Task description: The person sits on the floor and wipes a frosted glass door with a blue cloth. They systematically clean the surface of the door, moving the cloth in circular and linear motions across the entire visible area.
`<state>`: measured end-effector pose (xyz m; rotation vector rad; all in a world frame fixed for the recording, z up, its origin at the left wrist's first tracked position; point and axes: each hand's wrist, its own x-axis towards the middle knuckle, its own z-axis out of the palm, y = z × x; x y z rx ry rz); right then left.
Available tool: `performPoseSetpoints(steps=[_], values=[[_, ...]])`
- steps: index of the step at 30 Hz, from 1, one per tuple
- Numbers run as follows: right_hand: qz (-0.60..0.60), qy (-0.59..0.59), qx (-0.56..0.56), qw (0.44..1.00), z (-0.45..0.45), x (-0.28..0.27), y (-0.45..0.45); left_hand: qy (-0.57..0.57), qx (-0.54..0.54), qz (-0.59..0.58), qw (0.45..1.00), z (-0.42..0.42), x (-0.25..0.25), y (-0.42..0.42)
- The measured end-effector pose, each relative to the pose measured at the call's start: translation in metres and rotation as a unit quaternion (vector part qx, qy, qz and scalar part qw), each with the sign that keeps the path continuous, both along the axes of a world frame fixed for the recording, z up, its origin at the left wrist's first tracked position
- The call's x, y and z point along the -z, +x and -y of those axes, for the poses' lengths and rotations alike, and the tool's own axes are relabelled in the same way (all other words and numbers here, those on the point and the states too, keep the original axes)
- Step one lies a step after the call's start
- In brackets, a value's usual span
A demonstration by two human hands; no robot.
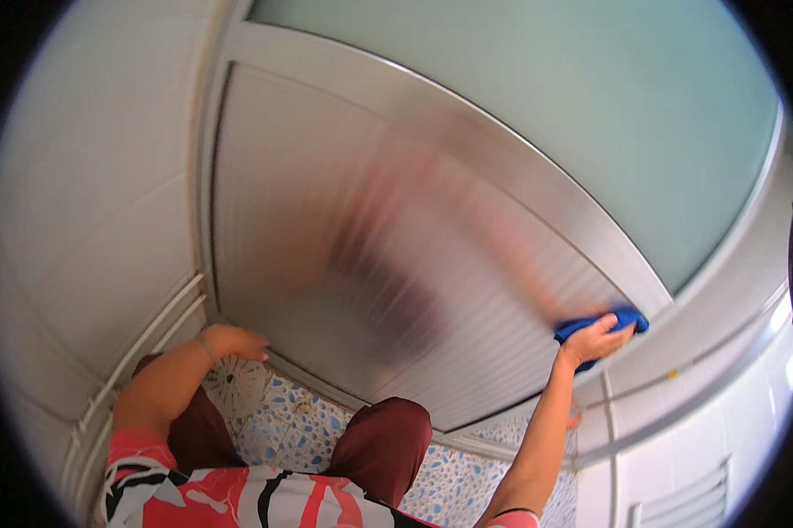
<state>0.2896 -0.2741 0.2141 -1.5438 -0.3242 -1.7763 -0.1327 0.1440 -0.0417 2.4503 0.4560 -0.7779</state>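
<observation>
My right hand presses a bunched blue cloth against the right side of a metal-framed door, near the corner where its crossbar meets the upright. Below that crossbar is a ribbed silver panel, which blurrily reflects my body and arm. On the far left, my left hand hangs loosely by the panel's lower left corner, in front of my knee. Nothing shows in it, and its palm side is hidden.
Frosted glass fills the door's upper part. White pipes run along the tiled wall on the left. A round floor drain lies beneath my left hand, in a blue-and-white pebble-patterned floor. A white rack stands at lower right.
</observation>
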Motion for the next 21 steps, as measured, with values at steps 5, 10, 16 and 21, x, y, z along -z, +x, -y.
performPoseSetpoints(steps=[5, 10, 16, 21], values=[[0.103, -0.195, -0.029, 0.975, -0.096, 0.003, -0.079, 0.01, 0.051, 0.074, 0.996, 0.01, 0.009, -0.006], [0.125, -0.345, -0.046, 0.929, -0.195, -0.006, -0.147, 0.03, 0.088, 0.07, 0.993, 0.027, 0.007, 0.003], [0.2, -0.441, -0.057, 0.873, -0.306, -0.032, -0.221, 0.014, 0.089, 0.096, 0.991, 0.049, -0.01, -0.002], [0.201, -0.49, -0.119, 0.84, -0.37, 0.0, -0.267, 0.013, 0.116, 0.1, 0.988, 0.051, -0.004, 0.018]])
